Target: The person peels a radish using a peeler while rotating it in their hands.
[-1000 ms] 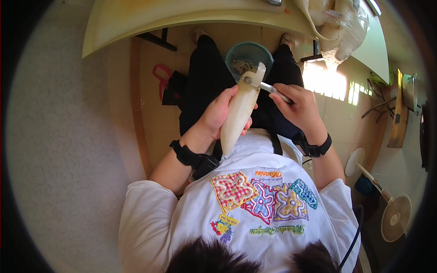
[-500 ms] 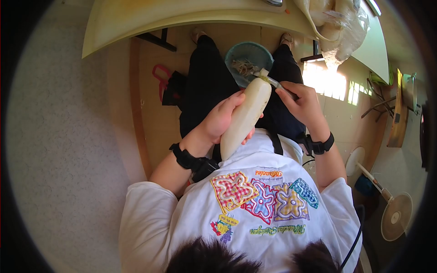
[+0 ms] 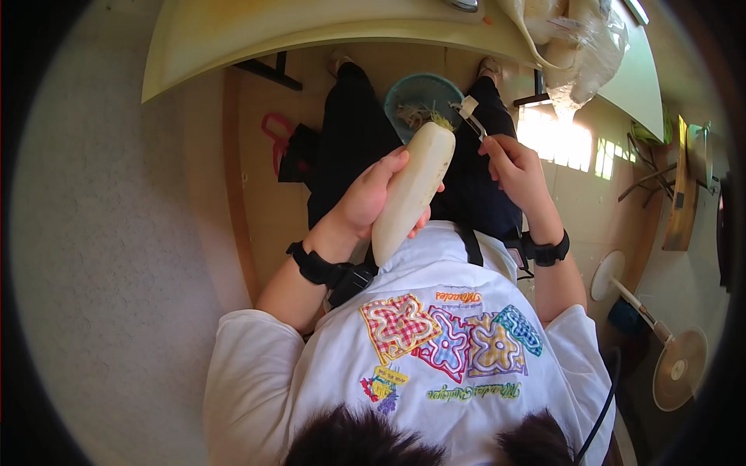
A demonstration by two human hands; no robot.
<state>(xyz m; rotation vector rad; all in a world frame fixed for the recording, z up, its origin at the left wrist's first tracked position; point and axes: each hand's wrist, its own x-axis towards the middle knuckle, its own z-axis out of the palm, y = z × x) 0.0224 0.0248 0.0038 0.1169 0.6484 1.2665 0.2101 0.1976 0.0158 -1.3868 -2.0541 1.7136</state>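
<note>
A long white radish [image 3: 413, 190] lies slanted across my left hand [image 3: 376, 194], whose fingers wrap around it from the left and beneath. Its leafy stub end points up toward a teal basin [image 3: 435, 87] with pale peelings inside. To the right of the radish, my right hand [image 3: 514, 167] is closed on the handle of a peeler [image 3: 469, 114]. The peeler's head stands apart from the radish, beside its top end and over the basin's right rim.
A pale table [image 3: 326, 27] spans the top, with a plastic bag of white radishes [image 3: 583, 58] at its right. A black bag with pink handles [image 3: 297, 151] is on the floor at left. A fan [image 3: 678, 369] stands at lower right.
The peeler has come off the radish and moved slightly up and right, with its head now turned. The radish and my left hand have shifted slightly left.
</note>
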